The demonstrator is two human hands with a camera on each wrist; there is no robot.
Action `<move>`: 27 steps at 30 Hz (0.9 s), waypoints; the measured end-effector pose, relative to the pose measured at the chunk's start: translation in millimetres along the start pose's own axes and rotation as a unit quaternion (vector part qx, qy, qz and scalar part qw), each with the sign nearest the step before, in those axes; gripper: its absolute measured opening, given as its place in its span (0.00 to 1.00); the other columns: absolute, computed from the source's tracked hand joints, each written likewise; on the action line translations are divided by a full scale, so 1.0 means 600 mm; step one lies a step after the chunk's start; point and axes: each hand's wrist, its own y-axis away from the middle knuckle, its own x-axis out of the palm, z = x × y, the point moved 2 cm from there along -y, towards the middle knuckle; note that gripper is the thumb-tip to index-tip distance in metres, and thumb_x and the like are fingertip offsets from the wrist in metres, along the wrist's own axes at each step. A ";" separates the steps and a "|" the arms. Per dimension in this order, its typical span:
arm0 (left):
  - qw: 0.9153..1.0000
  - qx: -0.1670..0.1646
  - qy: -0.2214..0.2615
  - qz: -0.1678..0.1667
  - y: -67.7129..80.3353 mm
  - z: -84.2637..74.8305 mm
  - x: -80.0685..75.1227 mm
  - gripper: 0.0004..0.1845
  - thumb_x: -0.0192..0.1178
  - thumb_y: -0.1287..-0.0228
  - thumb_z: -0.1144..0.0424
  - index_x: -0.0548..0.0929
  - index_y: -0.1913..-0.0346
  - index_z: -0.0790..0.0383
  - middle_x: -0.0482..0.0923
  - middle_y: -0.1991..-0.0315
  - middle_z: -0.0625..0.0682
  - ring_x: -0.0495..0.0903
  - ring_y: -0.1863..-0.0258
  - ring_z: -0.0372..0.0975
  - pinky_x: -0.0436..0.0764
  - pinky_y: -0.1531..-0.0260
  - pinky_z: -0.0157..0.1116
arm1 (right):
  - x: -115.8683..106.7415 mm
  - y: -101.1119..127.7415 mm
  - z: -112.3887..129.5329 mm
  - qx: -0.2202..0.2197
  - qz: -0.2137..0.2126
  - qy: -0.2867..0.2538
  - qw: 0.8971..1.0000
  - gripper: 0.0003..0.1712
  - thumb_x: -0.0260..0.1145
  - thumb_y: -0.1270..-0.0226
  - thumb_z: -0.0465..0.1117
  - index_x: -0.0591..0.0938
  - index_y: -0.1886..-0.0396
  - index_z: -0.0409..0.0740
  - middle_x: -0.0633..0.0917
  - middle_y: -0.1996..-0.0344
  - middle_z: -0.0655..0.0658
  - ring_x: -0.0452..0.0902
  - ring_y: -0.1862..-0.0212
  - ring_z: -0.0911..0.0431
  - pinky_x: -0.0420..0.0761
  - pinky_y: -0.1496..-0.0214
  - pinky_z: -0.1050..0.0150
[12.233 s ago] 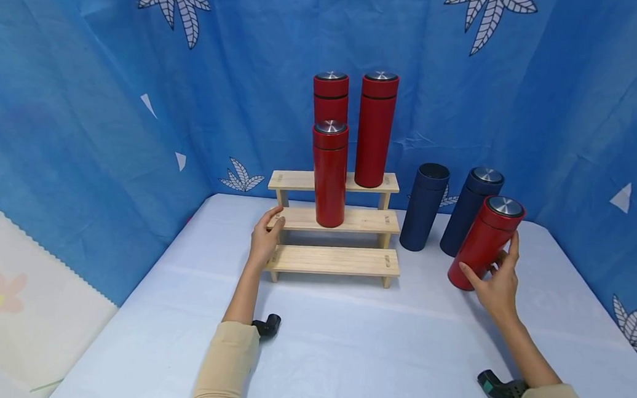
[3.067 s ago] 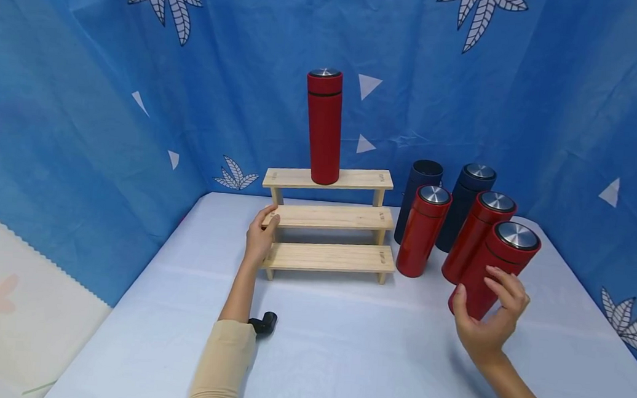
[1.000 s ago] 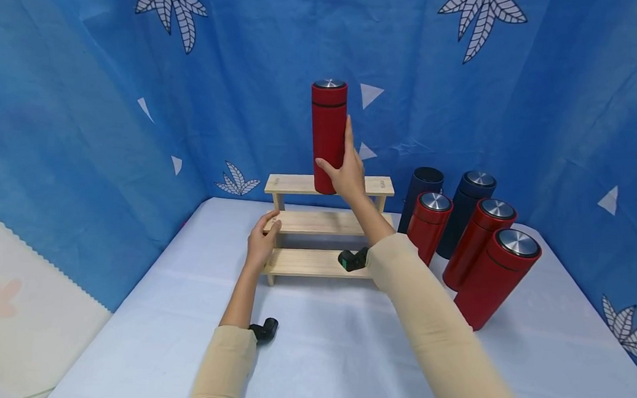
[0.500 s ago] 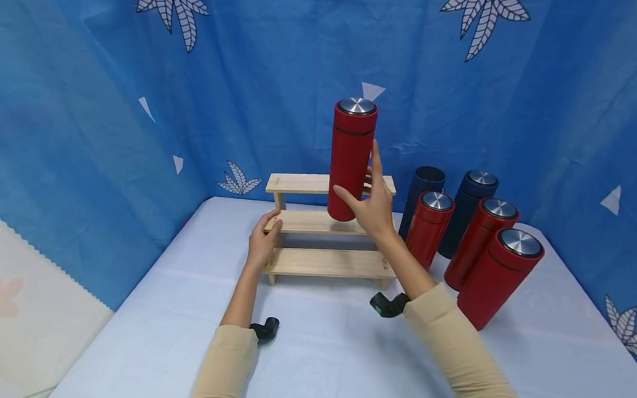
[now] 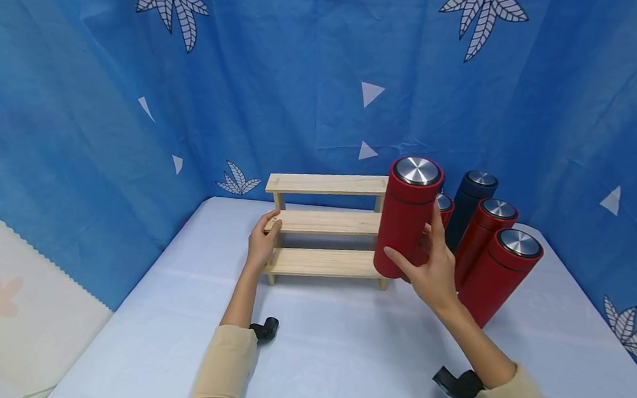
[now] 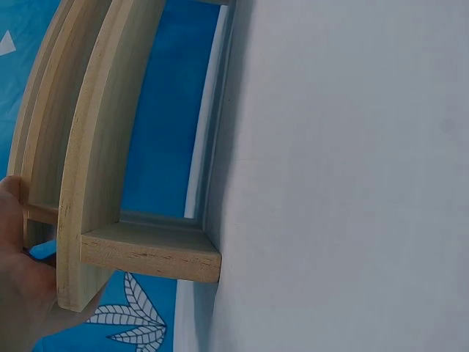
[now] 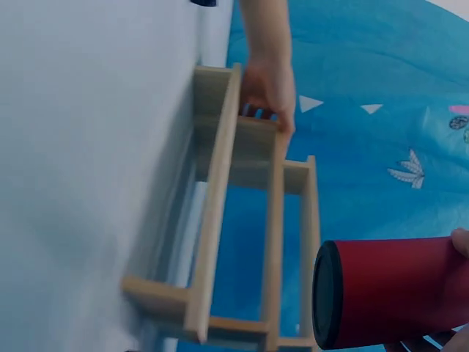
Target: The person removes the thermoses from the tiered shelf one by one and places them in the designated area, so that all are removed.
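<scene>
My right hand grips a red thermos bottle with a steel-topped lid, holding it up in front of the right end of a three-tier wooden display stand. In the right wrist view the dark base of this red bottle faces the stand. My left hand holds the stand's left end at the middle tier, thumb in front. The left wrist view shows the same hand at the end of the wooden boards. None of the three tiers bears a bottle.
To the right stand two red thermos bottles and a navy one. Another red bottle is mostly hidden behind the held one, with a second navy bottle almost wholly covered there. A blue patterned curtain hangs behind the white-covered table.
My right hand has lifted the last red bottle off the top tier and brought it right and down, nearer the camera. Earlier, other red bottles went from the stand to the right side. My left hand stays put.
</scene>
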 end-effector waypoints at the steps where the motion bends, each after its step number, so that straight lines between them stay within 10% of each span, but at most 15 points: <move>1: 1.000 -0.001 -0.001 0.001 0.000 0.000 0.000 0.23 0.50 0.34 0.44 0.70 0.37 0.42 0.71 0.47 0.51 0.67 0.69 0.42 0.69 0.71 0.37 | -0.009 0.011 -0.005 0.003 -0.003 0.010 1.000 0.62 0.75 0.58 0.27 0.48 0.27 0.45 0.75 0.46 0.39 0.76 0.50 0.50 0.74 0.52 0.69; 11: 1.000 -0.005 0.005 0.001 0.001 -0.001 0.001 0.24 0.50 0.34 0.44 0.70 0.37 0.43 0.69 0.44 0.51 0.67 0.65 0.44 0.69 0.69 0.39 | -0.051 0.099 -0.039 0.068 -0.017 0.048 0.996 0.65 0.76 0.59 0.26 0.46 0.27 0.46 0.75 0.46 0.36 0.69 0.46 0.70 0.69 0.53 0.78; 20: 1.000 -0.001 -0.005 -0.004 0.001 -0.001 0.002 0.25 0.50 0.34 0.44 0.70 0.37 0.45 0.66 0.39 0.49 0.69 0.62 0.45 0.70 0.66 0.40 | -0.050 0.138 -0.083 0.095 0.007 0.069 0.993 0.64 0.76 0.57 0.29 0.45 0.26 0.50 0.74 0.44 0.37 0.72 0.45 0.49 0.75 0.55 0.63; 27: 1.000 0.000 0.000 0.000 0.001 0.001 0.004 0.25 0.50 0.34 0.43 0.70 0.37 0.45 0.68 0.41 0.49 0.69 0.62 0.46 0.70 0.67 0.40 | -0.048 0.157 -0.107 0.093 0.013 0.056 0.994 0.64 0.75 0.58 0.26 0.45 0.26 0.47 0.74 0.45 0.34 0.64 0.44 0.74 0.69 0.54 0.77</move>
